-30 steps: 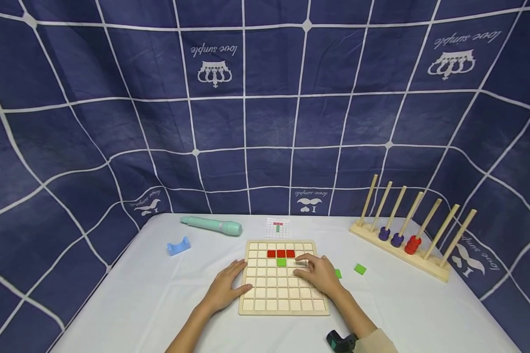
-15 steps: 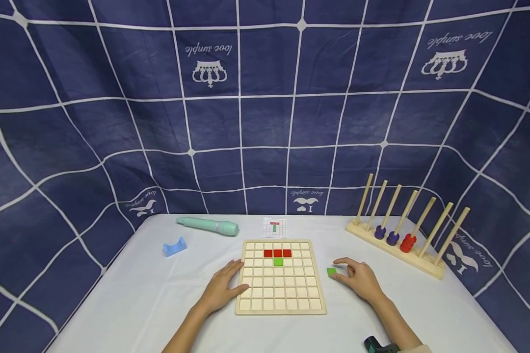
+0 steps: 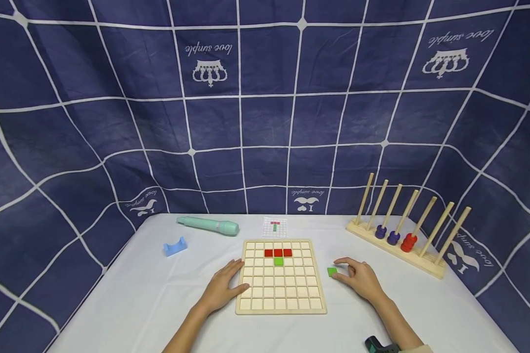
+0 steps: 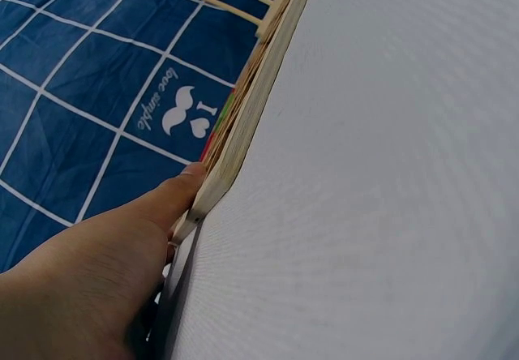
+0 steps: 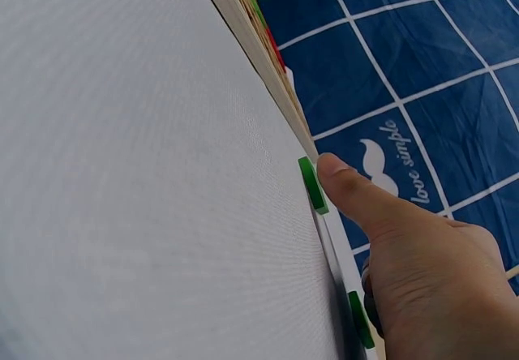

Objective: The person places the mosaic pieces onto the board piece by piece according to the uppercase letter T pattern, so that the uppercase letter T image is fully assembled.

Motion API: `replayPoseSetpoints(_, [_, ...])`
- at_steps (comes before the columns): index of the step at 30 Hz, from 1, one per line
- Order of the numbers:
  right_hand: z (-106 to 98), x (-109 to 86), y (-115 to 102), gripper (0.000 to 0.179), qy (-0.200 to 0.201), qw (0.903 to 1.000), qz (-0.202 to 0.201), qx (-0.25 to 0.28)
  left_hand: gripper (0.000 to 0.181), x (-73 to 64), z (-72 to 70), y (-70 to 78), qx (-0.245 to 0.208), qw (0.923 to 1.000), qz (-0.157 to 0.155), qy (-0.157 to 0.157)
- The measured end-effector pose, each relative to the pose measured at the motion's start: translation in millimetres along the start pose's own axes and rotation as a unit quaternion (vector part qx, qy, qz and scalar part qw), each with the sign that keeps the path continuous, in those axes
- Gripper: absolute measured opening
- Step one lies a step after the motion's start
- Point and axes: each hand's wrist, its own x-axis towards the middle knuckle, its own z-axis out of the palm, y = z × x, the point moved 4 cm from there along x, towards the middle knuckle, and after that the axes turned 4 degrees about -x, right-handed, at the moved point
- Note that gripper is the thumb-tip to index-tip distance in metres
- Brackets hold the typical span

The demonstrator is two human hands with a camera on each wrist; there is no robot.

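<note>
A wooden grid board [image 3: 280,305] lies on the white table, three red tiles [image 3: 278,253] in a row with one green tile [image 3: 278,262] below the middle one. My left hand [image 3: 223,289] rests at the board's left edge, fingers fairly straight; its thumb lies on the frame, as the left wrist view also shows. Right of the board, my right hand [image 3: 359,280] has thumb and index finger spread beside a loose green tile [image 3: 331,271] flat on the table. The thumb is at the tile; contact is unclear. Another green tile [image 5: 360,319], hidden from the head view, lies beneath this hand.
Behind the board lies a pattern card [image 3: 275,227]. A mint-green microphone-shaped object [image 3: 208,225] and a blue cradle-shaped piece [image 3: 174,246] are at the back left. A wooden peg rack [image 3: 395,248] with purple and red beads stands at the right. Blue cloth [image 3: 265,122] surrounds the table.
My right hand has moved from above the board rightward to the loose green tile, covering the second one. It has stayed there over the last half second. The left hand remains at the board.
</note>
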Motion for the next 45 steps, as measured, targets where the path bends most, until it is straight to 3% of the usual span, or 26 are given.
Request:
replayPoseSetpoints(23, [2.2,-2.5,0.4,0.031,-0.033,0.9994,0.006,-0.004,0.070,0.2,0.6,0.4,0.004,1.0000,0.001,-0.004])
replayPoseSetpoints(45, [1.3,-2.7,-1.2,0.028,-0.028,0.9996,0.003,0.001,0.071,0.4,1.7,-2.1,0.001,1.0000,0.006,-0.001])
